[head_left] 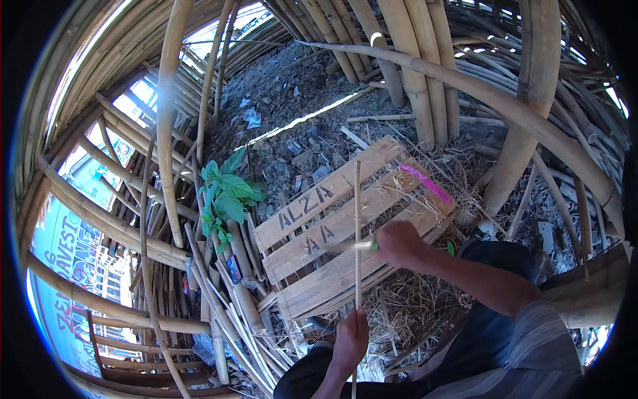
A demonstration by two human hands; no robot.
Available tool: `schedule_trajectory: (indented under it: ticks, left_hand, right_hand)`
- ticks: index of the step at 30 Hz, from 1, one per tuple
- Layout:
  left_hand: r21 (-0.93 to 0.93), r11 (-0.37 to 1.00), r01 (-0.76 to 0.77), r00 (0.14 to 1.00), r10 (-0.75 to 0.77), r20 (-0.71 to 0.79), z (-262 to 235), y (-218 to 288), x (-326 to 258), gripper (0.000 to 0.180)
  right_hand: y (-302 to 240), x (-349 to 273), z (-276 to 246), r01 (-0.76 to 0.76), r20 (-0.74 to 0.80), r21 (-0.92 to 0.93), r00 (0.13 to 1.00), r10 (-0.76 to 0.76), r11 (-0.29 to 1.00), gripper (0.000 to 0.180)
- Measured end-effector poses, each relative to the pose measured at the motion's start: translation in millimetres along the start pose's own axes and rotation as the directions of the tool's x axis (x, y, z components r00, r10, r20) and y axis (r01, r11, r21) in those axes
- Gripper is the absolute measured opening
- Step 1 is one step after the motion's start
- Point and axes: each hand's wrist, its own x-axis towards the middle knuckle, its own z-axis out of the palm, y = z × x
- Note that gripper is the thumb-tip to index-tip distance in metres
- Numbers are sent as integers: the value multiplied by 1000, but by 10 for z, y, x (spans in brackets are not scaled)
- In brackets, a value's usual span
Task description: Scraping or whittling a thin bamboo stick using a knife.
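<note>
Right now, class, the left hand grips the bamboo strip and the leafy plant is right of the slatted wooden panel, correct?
The head view shows the leafy plant left of the slatted wooden panel, not right; the left hand does grip the bamboo strip.

The wearer's clothing is shown beside a slatted wooden panel (335,227), which serves as the landmark. Below and to the right of the panel, a grey shirt (525,387) is worn, its cloth marked by lighter and darker streaks. The right upper arm is covered by a short, loose sleeve (545,342) of similar grey, by which the forearm (488,282) is left bare. The left hand (351,338), below the panel, and the right hand (399,246), over its lower right part, are likewise uncovered. The legs are clothed in dark trousers (498,266), faintly blue to the panel's right.
</note>
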Motion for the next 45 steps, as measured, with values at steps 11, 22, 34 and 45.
schedule_trajectory:
  ticks: [11,22,34,45]
  left_hand:
    - [108,987,-118,991,124,-51,3,102,-33,25]
    - [126,977,-170,985,172,-9,-21,156,-9,27]
    - [116,982,-148,988,152,-22,-48,139,-53,26]
    - [65,982,-177,982,180,-48,-62,116,4,26]
  right_hand:
    - [257,128,-107,-168,-70,-54,984,164,984,24]
    - [398,218,-315,-314,-179,-151,941,287,937,23]
    - [242,113,-128,-112,-201,-111,976,88,988,27]
    - [-365,-238,67,108,152,-144,985,-86,984,25]
